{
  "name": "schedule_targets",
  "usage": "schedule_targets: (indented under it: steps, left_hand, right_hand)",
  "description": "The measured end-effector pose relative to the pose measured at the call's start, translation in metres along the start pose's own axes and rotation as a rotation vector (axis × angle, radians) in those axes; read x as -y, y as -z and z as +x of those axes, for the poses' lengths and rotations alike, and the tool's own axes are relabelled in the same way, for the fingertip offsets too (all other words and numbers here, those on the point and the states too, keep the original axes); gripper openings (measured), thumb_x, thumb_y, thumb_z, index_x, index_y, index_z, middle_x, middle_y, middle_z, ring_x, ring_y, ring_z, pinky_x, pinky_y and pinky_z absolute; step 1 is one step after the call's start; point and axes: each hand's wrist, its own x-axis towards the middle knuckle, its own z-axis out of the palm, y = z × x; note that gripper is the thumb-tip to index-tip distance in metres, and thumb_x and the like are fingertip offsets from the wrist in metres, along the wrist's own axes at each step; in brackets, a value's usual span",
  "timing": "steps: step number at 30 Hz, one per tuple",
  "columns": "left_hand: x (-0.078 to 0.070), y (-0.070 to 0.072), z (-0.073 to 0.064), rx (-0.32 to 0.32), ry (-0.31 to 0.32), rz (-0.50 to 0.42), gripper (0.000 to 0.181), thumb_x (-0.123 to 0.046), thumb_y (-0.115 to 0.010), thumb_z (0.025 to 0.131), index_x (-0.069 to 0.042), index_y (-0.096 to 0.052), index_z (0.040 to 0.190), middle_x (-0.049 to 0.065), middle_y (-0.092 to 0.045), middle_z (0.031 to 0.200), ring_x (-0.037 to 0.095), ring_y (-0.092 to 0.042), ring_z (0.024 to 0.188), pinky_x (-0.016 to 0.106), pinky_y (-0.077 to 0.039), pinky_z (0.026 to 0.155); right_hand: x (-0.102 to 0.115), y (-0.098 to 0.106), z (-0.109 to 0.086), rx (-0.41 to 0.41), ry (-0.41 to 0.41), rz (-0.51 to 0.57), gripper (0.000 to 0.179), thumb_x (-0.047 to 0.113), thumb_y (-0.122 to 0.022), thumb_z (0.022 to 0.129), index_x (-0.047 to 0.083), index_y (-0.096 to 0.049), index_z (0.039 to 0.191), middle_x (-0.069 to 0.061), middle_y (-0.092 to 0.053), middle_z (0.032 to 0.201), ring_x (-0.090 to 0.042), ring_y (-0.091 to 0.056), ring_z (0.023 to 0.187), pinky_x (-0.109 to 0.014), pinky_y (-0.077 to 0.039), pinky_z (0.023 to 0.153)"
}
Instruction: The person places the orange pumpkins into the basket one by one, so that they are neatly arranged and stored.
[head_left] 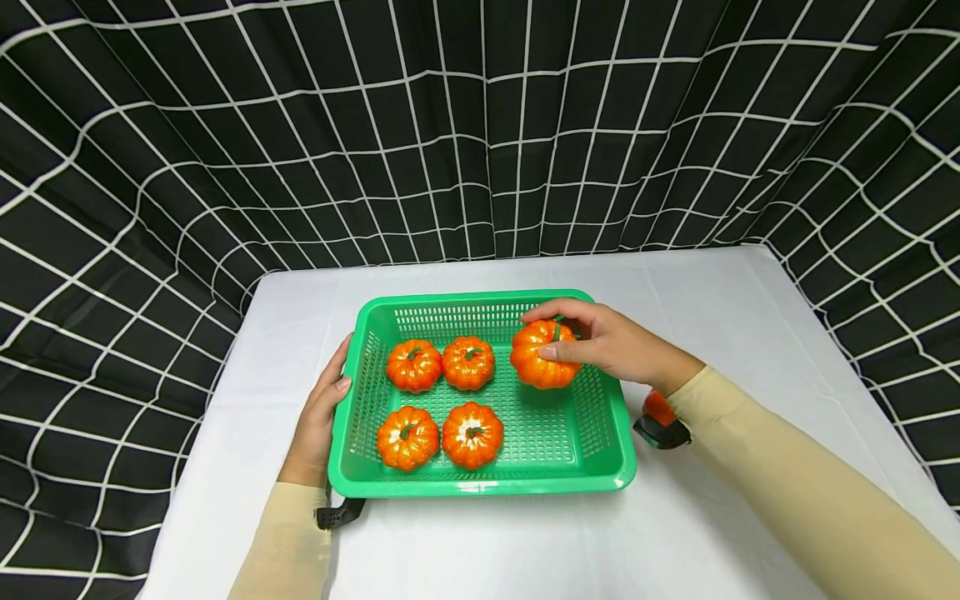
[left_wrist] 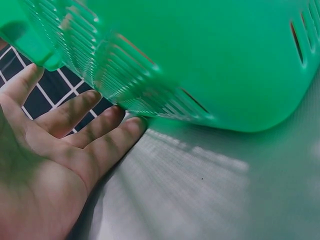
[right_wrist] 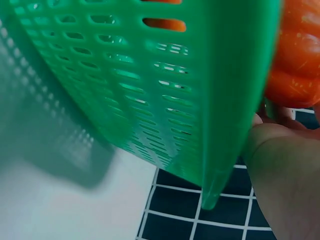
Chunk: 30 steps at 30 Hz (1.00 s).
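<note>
My right hand grips a small orange pumpkin from its right, thumb in front and fingers over the far side. The pumpkin is over the right part of a green plastic basket; in the right wrist view the pumpkin shows beyond the basket's rim. My left hand lies along the basket's left outer side, thumb by the rim. The left wrist view shows that hand's fingers extended, tips at the slotted wall.
Several matching pumpkins sit in the basket's left half in two rows, among them a back one and a front one. A white cloth covers the table. Black curtains with white grid lines stand behind and at both sides.
</note>
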Motion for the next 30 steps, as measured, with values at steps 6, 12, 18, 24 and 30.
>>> schedule_targets:
  steps: [6, 12, 18, 24, 30]
  left_hand:
    - [-0.001, -0.001, -0.001, 0.000, -0.001, 0.010, 0.062, -0.019, -0.036, 0.114, -0.031, -0.031, 0.174, 0.000, -0.031, 0.176, 0.030, -0.048, 0.147, 0.039, -0.051, 0.110]
    - [-0.004, -0.005, 0.000, -0.002, -0.014, 0.009, 0.065, -0.014, -0.033, 0.111, -0.030, -0.031, 0.174, 0.000, -0.034, 0.175, 0.030, -0.049, 0.146, 0.039, -0.052, 0.110]
    - [-0.005, -0.005, -0.001, -0.009, -0.022, 0.010, 0.064, -0.013, -0.033, 0.112, -0.029, -0.032, 0.174, 0.003, -0.036, 0.174, 0.030, -0.051, 0.144, 0.038, -0.053, 0.108]
    - [-0.001, -0.002, 0.001, -0.006, -0.019, 0.007, 0.065, -0.014, -0.034, 0.112, -0.030, -0.032, 0.174, 0.001, -0.035, 0.174, 0.031, -0.050, 0.145, 0.037, -0.053, 0.108]
    - [-0.002, -0.003, 0.001, -0.001, -0.014, 0.001, 0.065, -0.015, -0.034, 0.111, -0.031, -0.032, 0.174, 0.000, -0.035, 0.175, 0.032, -0.049, 0.145, 0.038, -0.053, 0.108]
  right_hand:
    - [-0.005, -0.001, 0.010, -0.010, -0.018, -0.058, 0.044, 0.027, -0.080, 0.102, 0.020, -0.070, 0.144, -0.005, -0.064, 0.138, -0.034, -0.063, 0.112, -0.041, -0.060, 0.089]
    - [-0.010, -0.002, 0.019, -0.006, -0.013, -0.092, 0.043, 0.026, -0.079, 0.103, 0.020, -0.070, 0.144, -0.002, -0.066, 0.138, -0.032, -0.061, 0.112, -0.043, -0.058, 0.092]
    - [-0.011, -0.005, 0.029, 0.034, 0.004, -0.137, 0.041, 0.024, -0.078, 0.103, 0.018, -0.071, 0.143, -0.001, -0.068, 0.136, -0.028, -0.060, 0.119, -0.049, -0.053, 0.101]
    - [-0.013, -0.010, 0.038, 0.047, -0.041, -0.212, 0.041, 0.025, -0.076, 0.104, 0.017, -0.070, 0.144, -0.002, -0.067, 0.140, -0.026, -0.058, 0.122, -0.048, -0.049, 0.105]
    - [-0.021, -0.018, 0.049, 0.074, -0.029, -0.291, 0.039, 0.021, -0.072, 0.107, 0.007, -0.069, 0.143, -0.008, -0.065, 0.141, -0.029, -0.058, 0.124, -0.050, -0.048, 0.107]
